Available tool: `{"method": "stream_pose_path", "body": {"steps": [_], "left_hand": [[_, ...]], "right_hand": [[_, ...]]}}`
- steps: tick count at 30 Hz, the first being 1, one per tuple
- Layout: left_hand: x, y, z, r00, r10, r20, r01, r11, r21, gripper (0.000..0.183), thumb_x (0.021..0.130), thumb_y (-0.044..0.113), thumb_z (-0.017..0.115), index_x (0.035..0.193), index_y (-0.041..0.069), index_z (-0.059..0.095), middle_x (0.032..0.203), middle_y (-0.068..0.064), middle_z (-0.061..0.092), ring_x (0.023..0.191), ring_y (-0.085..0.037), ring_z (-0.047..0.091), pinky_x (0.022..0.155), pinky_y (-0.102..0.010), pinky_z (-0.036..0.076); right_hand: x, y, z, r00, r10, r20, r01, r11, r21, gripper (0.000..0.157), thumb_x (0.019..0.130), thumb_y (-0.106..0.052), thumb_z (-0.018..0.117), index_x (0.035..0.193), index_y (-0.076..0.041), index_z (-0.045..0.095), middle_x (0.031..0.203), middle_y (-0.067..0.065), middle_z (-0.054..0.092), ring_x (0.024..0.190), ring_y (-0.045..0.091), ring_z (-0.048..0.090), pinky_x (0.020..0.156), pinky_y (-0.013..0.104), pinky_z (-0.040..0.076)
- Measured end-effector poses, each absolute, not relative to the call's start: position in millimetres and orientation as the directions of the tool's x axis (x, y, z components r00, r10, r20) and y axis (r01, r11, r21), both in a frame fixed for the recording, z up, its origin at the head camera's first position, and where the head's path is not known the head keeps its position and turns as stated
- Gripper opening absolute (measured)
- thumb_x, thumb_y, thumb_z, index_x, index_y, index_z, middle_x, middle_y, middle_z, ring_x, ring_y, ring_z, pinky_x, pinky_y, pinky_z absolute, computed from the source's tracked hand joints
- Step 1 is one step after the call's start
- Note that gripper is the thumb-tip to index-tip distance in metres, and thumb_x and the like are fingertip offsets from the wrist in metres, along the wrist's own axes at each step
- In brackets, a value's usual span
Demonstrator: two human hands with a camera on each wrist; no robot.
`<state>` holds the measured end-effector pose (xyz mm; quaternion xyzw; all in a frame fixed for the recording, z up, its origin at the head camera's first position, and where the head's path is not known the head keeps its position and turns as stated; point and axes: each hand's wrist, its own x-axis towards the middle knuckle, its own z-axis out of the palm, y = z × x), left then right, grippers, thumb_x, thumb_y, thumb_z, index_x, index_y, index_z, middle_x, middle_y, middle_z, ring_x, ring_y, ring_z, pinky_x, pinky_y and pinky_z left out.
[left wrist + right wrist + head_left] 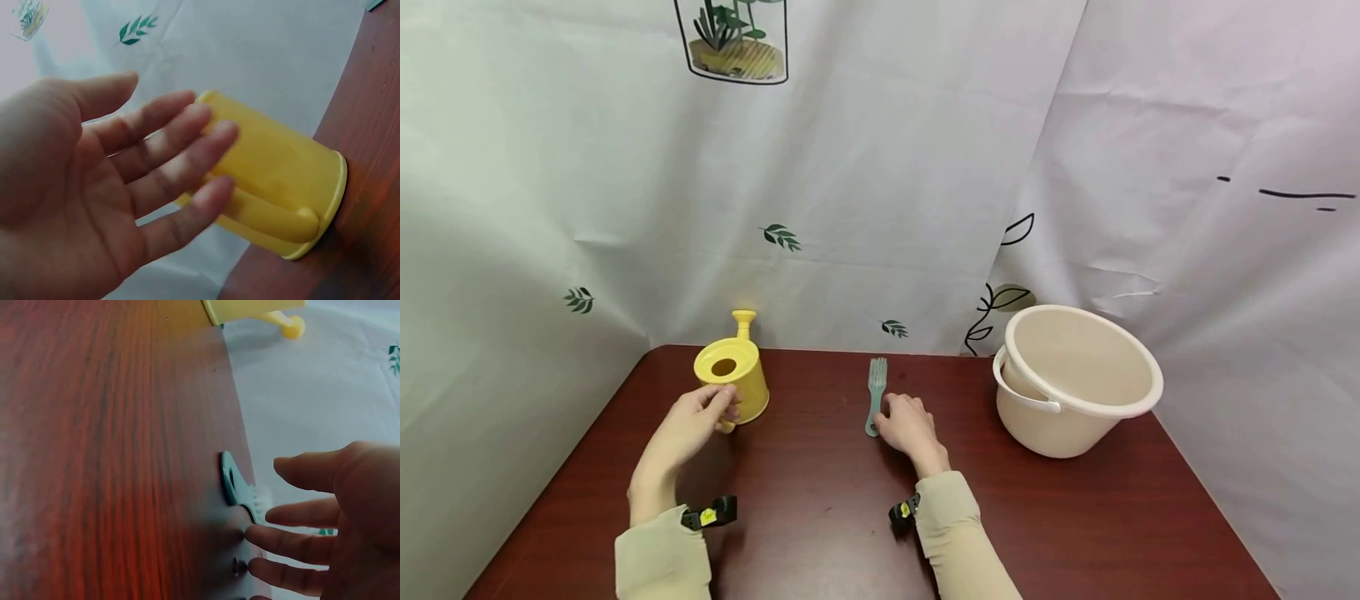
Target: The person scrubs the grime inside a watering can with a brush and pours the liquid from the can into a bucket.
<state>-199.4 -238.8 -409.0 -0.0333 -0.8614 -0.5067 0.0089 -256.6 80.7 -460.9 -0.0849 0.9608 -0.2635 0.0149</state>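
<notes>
On the left of the table stands a yellow watering can (751,390), upright, its spout toward the back curtain. My left hand (683,429) is at its near side by the handle (275,219). In the left wrist view those fingers (172,156) are loosely extended, overlapping the can; contact cannot be told. A grey-green brush (877,387) with pale bristles lies flat near the table's back, handle toward me. Just right of its handle is my right hand (912,429). The right wrist view shows its fingers (294,544) spread beside the brush, with nothing gripped.
A cream bucket (1037,433) with a lowered handle stands at the right of the table. The dark red-brown table (812,517) meets a white, leaf-printed curtain (880,167) at its back edge.
</notes>
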Motion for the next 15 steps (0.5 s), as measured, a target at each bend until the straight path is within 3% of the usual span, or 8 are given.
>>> {"method": "stream_pose_path", "body": {"steps": [4,9,15], "left_hand": [[-201.3,-244.4,-415.4,-0.996,-0.051,0.068,0.039,0.442,0.896,0.046,0.106,0.035,0.042,0.107,-0.008,0.056,0.084,-0.014,0.058,0.077,-0.024,0.057,0.068,-0.028,0.05],[-205.6,-247.5,-426.0,-0.977,-0.195,0.088,-0.011,0.457,0.889,0.048,0.104,0.043,0.041,0.103,-0.003,0.057,0.073,-0.009,0.053,0.069,-0.025,0.053,0.062,-0.03,0.044],[-208.7,-250.5,-437.4,-0.965,-0.253,0.066,-0.064,0.472,0.879,0.047,0.103,0.046,0.042,0.108,0.001,0.052,0.082,-0.011,0.053,0.074,-0.022,0.053,0.064,-0.028,0.043]], "right_hand": [[-263.7,73.1,-461.9,-0.992,-0.121,-0.03,-0.09,0.864,-0.495,0.023,0.095,-0.029,0.063,0.104,-0.008,0.066,0.1,0.008,0.061,0.1,0.033,0.052,0.076,0.051,0.043],[-271.0,62.5,-465.3,-0.996,-0.052,-0.075,-0.007,0.864,-0.504,0.035,0.094,-0.033,0.064,0.114,-0.005,0.062,0.111,0.015,0.058,0.107,0.035,0.052,0.082,0.053,0.044],[-278.3,52.0,-466.6,-0.996,-0.019,-0.087,0.026,0.872,-0.49,0.053,0.093,-0.03,0.065,0.131,0.004,0.051,0.12,0.024,0.055,0.109,0.04,0.054,0.083,0.054,0.047]]}}
